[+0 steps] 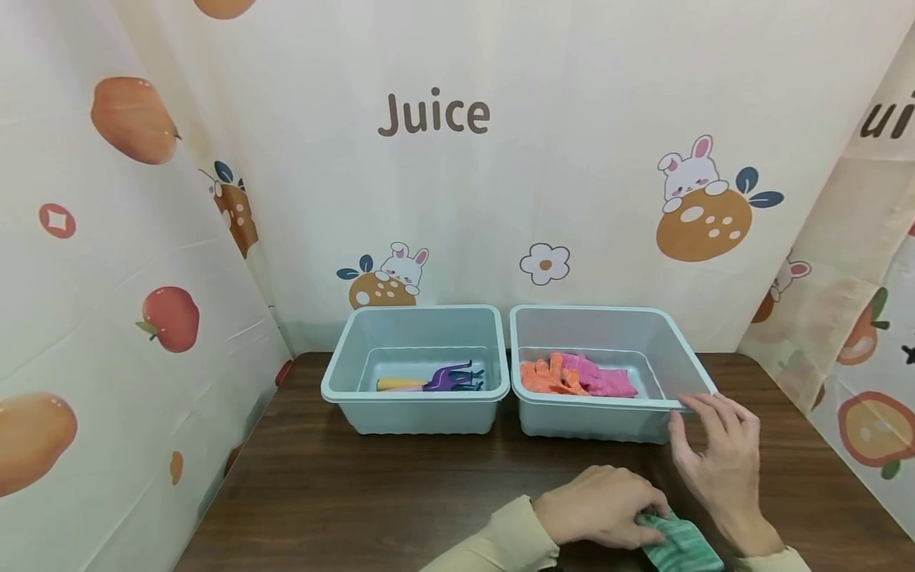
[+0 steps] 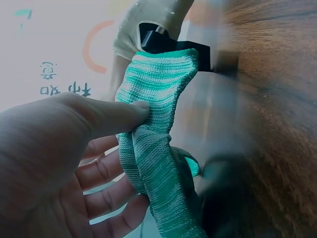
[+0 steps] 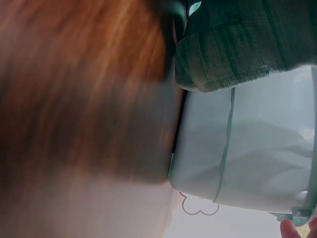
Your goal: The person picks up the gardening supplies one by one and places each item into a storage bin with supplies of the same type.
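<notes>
In the head view my left hand (image 1: 608, 504) pinches a green striped knit piece (image 1: 679, 544) above the near right of the table. The left wrist view shows the thumb pressed on its knit front, fingers behind, with the cuff (image 2: 163, 62) upward and a folded tube of it hanging lower. My right hand (image 1: 725, 461) grips the front right corner of the right blue box (image 1: 593, 403), fingertips over the rim and thumb against the front wall. Orange knit gloves (image 1: 546, 377) and a pink knit piece (image 1: 611, 381) lie inside that box.
Beside it stands the left blue box (image 1: 415, 397). It holds purple pronged tools (image 1: 446, 377) with a yellow handle (image 1: 396, 383). Both boxes rest on the dark wooden table (image 1: 372, 492), close to the back curtain (image 1: 457, 199) with printed fruit.
</notes>
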Tool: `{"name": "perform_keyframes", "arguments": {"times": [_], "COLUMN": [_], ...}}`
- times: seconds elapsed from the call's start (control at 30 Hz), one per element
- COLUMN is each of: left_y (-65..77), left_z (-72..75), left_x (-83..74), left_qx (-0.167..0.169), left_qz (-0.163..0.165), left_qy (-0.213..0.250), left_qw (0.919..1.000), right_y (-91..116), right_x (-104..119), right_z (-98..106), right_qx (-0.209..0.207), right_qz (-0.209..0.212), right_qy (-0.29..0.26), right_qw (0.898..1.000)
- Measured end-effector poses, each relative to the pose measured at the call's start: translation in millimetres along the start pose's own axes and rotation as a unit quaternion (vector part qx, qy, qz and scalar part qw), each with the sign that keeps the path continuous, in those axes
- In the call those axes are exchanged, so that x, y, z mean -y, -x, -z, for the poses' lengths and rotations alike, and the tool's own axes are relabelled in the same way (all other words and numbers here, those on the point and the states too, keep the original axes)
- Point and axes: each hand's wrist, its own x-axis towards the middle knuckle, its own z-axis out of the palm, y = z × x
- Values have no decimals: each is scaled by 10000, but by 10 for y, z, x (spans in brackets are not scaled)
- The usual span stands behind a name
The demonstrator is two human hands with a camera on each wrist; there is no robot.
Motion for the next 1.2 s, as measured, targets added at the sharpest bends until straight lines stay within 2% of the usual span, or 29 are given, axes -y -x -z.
{"name": "perform_keyframes", "arguments": {"times": [0.13,0.33,0.63,0.93,1.2], "left_y": [8,8,-16,-9,34], "left_z": [38,97,151,308,454], "left_x": [0,-26,-74,-38,42], "left_qx": [-80,-125,-359,-671,-963], "left_qz": [-25,112,155,229,263], "left_qy": [66,107,-65,285,513], "left_qw": [9999,9998,9992,9971,9937], "right_y": [-6,-20,-39,-71,-89], "right_x": [-7,1,16,30,96], "right_z": [-1,-10,-3,14,36], "right_qx": [-27,-105,-138,-249,-175], "right_qz": [9,68,90,381,293], "right_qy": [10,-16,-26,-93,-119], "right_qw": [10000,9999,9999,9989,9993]}}
